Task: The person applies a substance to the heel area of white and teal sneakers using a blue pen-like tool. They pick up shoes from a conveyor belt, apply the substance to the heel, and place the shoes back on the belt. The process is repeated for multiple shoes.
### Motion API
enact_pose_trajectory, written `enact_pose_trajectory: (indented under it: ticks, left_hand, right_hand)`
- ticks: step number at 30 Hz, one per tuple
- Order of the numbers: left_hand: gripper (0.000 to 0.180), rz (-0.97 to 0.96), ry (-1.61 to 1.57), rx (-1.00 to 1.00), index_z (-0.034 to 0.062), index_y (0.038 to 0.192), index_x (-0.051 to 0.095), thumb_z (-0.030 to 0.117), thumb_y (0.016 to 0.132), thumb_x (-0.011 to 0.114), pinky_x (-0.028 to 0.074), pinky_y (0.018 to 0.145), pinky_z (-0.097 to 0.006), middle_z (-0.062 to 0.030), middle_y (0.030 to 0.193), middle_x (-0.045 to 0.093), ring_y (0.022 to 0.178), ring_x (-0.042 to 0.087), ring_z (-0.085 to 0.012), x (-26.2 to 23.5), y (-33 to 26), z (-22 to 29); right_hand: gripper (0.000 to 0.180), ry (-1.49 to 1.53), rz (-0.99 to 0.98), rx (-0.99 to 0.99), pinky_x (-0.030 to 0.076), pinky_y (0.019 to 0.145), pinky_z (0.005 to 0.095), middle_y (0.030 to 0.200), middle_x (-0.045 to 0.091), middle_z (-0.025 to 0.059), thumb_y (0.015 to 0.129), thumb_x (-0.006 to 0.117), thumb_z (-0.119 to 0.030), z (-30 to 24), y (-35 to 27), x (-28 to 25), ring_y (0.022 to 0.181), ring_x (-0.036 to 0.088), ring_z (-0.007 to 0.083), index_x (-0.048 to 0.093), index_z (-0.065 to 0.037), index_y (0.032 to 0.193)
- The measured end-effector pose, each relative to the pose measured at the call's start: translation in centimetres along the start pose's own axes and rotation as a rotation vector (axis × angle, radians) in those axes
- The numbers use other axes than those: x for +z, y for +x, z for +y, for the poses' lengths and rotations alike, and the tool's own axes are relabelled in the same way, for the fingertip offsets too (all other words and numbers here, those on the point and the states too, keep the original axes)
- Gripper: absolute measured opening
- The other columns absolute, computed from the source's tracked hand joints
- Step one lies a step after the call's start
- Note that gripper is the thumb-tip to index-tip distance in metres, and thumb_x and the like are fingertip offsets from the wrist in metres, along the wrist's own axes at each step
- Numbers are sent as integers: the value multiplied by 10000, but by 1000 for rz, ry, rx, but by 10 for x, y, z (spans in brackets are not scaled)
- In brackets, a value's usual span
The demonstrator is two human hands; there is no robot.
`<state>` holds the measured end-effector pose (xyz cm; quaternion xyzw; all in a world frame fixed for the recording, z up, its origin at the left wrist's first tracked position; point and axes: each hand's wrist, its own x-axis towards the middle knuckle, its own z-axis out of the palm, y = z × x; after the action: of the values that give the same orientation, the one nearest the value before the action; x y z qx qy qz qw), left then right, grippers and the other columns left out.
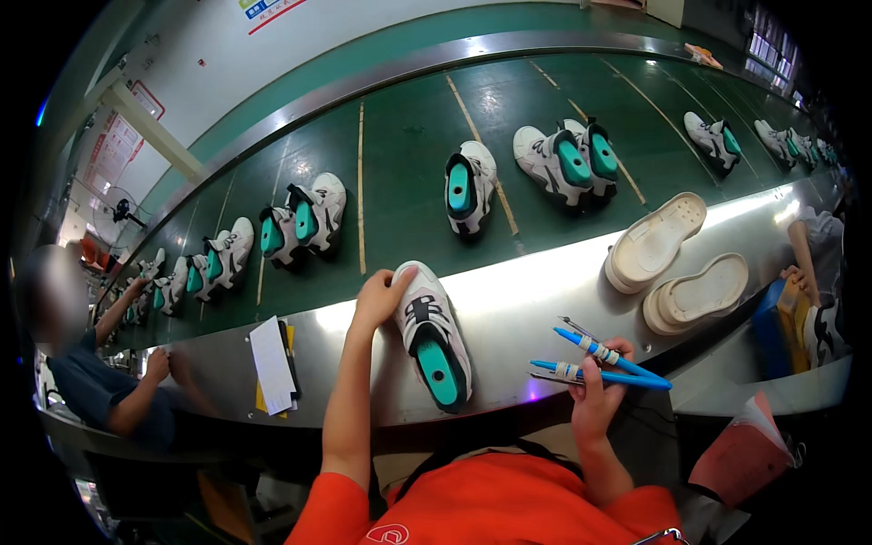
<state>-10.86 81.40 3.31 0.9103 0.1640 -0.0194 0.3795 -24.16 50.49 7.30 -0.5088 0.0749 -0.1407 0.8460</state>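
Note:
On the metal ledge in front of me lies a white-and-grey sneaker with black trim and a teal insole, its toe pointing away. My left hand grips it by the toe, thumb across the top and the fingers hidden along its left side. Off to the right, my right hand is closed around two blue pens. Thin dark-and-silver pen-like sticks are bound to them with beige wrapping, tips pointing left. The pens are held above the ledge's front edge, apart from the sneaker.
Beyond the ledge runs a green conveyor belt carrying several similar sneakers. Two cream soles rest on the ledge at right; papers lie at left. One co-worker sits at left, another person at far right.

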Motion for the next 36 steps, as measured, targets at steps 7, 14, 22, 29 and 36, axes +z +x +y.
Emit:
enact_pose_trajectory:
  ticks: [7, 14, 22, 29, 36]
  left_hand:
    - [316, 104, -641, 356, 3, 829, 602, 123, 611, 797, 488, 655, -256, -57, 793, 624, 704, 595, -129, -7, -52, 74]
    - [406, 196, -453, 936, 55, 910, 650, 155, 559, 827, 512, 637, -275, -84, 819, 663, 726, 653, -225, -27, -166, 114]
    - [365, 276, -435, 979, 54, 877, 645, 165, 574, 814, 512, 592, -274, -87, 787, 660, 690, 654, -228, -17, -166, 113]
    - [342, 244, -436, 924, 64, 891, 646, 172, 601, 792, 507, 580, -283, -83, 795, 659, 683, 648, -234, -20, -164, 111]
    - [424, 260, -425, 947, 41, 888, 644, 128, 523, 842, 507, 599, -259, -97, 784, 665, 691, 658, -219, -24, -160, 107]
  right_hand:
    - [397, -118, -110, -460, 336, 467, 173, 872, 342, 31, 740, 596, -118, -6, -11, 2, 631, 380, 63, 290, -103, 991]
    - [346, 110, -118, -920, 469, 525, 292, 838, 487, 77, 807, 614, -173, -30, -26, 28, 666, 575, 186, 317, -46, 929]
    - [218, 288, -308, -1125, 517, 416, 354, 740, 475, 116, 879, 474, -174, -24, -22, 51, 487, 569, 214, 309, -41, 931]
    - [483, 176, -307, -1221, 501, 410, 262, 744, 481, 112, 648, 676, 62, -17, -21, 59, 483, 557, 187, 286, -45, 912]
    - [518, 235, -176, -1253, 497, 406, 224, 760, 471, 107, 610, 680, 101, -7, -22, 66, 482, 556, 179, 274, -51, 893]
